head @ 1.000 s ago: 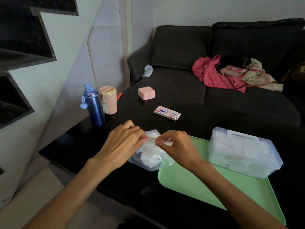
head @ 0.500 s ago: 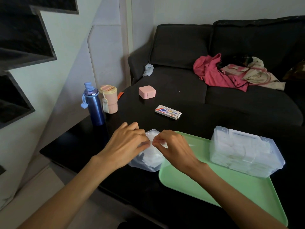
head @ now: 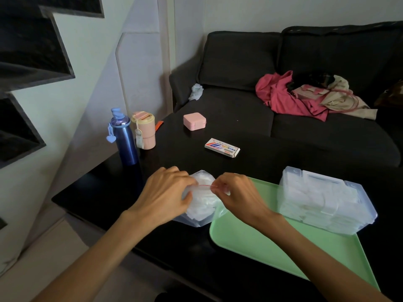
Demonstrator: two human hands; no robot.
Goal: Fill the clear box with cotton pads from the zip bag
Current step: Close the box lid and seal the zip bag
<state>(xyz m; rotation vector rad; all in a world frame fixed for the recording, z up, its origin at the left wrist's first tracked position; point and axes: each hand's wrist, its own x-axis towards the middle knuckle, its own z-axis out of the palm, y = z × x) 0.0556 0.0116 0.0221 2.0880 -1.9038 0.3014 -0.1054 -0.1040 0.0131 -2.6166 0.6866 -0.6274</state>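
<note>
From the head camera we see a dark sofa (head: pixel 305 110) behind a black table (head: pixel 174 149). On the sofa lie some pink and tan clothes (head: pixel 305 97). On the table, near us, the zip bag (head: pixel 200 201) sits just left of a green tray (head: pixel 272 243), with one edge over the tray's rim. White cotton pads (head: pixel 201 205) fill the bag. Our left hand (head: pixel 165 197) and right hand (head: pixel 237 197) each pinch the bag's red zip strip at the top, one at each end. The clear box (head: pixel 325 199) stands on the tray's far right part, lid closed and white pads inside. Farther left stand a blue bottle (head: pixel 125 138) and a pink cup (head: pixel 145 130). A pink case (head: pixel 194 120) and a small flat box (head: pixel 222 147) lie farther back.
</note>
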